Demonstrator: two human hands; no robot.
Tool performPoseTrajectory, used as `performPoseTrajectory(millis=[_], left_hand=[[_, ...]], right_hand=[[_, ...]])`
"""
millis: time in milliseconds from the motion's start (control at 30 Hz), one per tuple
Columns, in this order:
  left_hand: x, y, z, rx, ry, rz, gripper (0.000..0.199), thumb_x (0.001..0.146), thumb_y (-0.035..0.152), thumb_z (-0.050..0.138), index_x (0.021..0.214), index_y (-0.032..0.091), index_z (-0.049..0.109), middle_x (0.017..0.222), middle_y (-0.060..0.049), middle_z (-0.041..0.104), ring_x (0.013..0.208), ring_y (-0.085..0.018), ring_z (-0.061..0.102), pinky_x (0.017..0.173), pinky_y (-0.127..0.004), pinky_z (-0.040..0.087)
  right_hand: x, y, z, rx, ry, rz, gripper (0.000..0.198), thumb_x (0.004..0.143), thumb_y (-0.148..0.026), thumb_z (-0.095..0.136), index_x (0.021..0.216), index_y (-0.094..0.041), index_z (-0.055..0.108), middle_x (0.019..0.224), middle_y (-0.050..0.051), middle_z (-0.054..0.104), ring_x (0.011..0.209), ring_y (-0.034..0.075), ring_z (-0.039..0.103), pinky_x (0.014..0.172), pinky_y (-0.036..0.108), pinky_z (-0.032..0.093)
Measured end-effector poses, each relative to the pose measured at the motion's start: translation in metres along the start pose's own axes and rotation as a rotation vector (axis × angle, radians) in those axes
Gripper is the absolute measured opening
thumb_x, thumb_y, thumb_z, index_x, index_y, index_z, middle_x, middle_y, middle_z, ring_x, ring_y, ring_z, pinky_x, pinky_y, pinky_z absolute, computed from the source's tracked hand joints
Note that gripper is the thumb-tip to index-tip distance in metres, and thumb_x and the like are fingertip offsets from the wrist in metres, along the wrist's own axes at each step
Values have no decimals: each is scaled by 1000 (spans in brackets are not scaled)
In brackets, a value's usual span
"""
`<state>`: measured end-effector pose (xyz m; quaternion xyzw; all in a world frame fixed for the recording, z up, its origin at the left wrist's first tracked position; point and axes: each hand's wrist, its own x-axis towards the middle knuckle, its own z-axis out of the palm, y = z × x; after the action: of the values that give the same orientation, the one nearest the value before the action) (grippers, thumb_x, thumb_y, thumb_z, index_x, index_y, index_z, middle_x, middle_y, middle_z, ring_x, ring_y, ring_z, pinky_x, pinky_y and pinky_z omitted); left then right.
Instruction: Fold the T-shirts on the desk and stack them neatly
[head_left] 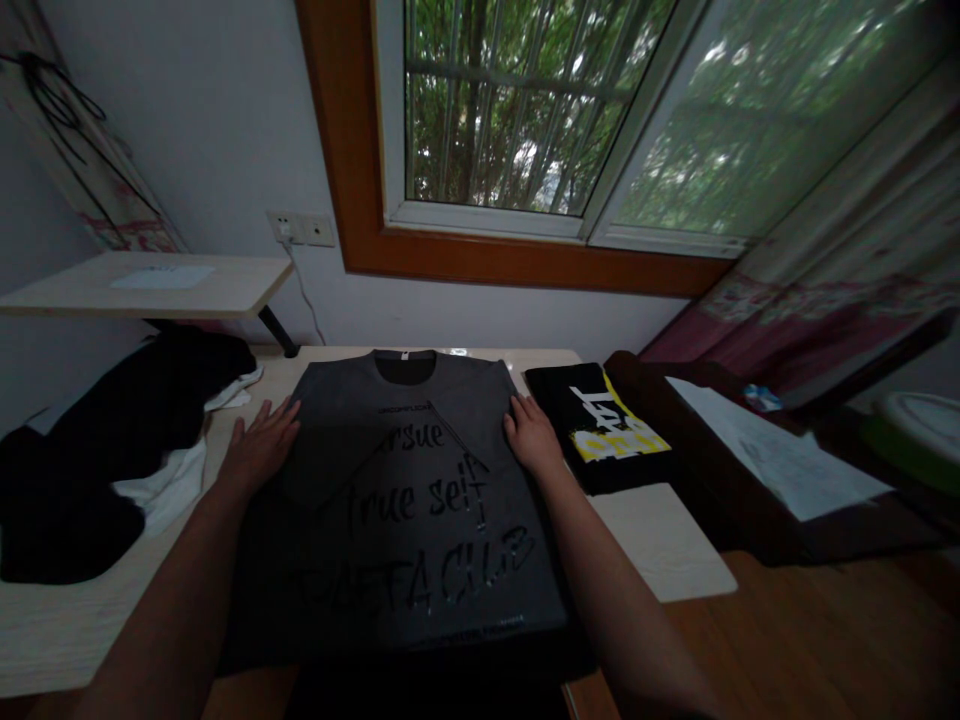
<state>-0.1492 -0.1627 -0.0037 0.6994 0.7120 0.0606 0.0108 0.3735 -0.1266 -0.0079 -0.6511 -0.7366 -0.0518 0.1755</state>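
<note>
A dark grey T-shirt (420, 460) lies spread on the table with its collar toward the wall. Black lettering covers its front, and its lower part hangs over the table's near edge. My left hand (259, 445) rests flat at the shirt's left side, fingers stretched out with the tips touching the cloth. On the opposite side my right hand (534, 435) lies with extended fingers on the shirt's right edge near the shoulder. Neither hand grips anything. To the right of my right hand is a folded black T-shirt (555, 400) with a white and yellow print.
A pile of black and white clothes (112, 430) lies on the left of the pale table (652, 540). Above the pile stands a raised shelf (232, 285) with a paper on it. Beyond the table are a wall socket (300, 229) and a window (510, 110). At right, paper (772, 450) covers a dark surface.
</note>
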Motion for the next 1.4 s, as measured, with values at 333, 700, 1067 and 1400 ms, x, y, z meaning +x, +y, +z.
performPoseTrajectory(millis=[333,700,1067,1400], left_hand=[[-1,3,-3,-2,-15,-13,61,106,44,15,161,25,32,169,-6,28,158,-33,14,121,-69,17],[-1,3,-4,-15,-7,-16,59,106,42,18,160,25,34,167,-7,32,158,-33,16,121,-69,16],[-2,5,-5,41,24,-16,58,106,42,21,161,30,33,168,-6,31,158,-37,13,120,-68,21],[0,2,-3,15,5,-20,58,106,44,19,161,30,33,169,-2,29,157,-40,12,120,-71,18]], right_hand=[[0,0,1,-12,3,-1,55,103,-34,43,148,-5,52,155,18,50,147,32,41,123,45,32],[0,1,1,5,26,-9,54,102,-33,42,147,-6,53,152,19,53,147,32,42,122,47,34],[0,3,2,20,34,-25,54,102,-36,43,146,-7,55,153,17,53,147,32,42,122,46,35],[0,4,2,27,27,-23,54,102,-37,44,147,-10,55,153,16,53,147,32,42,122,47,35]])
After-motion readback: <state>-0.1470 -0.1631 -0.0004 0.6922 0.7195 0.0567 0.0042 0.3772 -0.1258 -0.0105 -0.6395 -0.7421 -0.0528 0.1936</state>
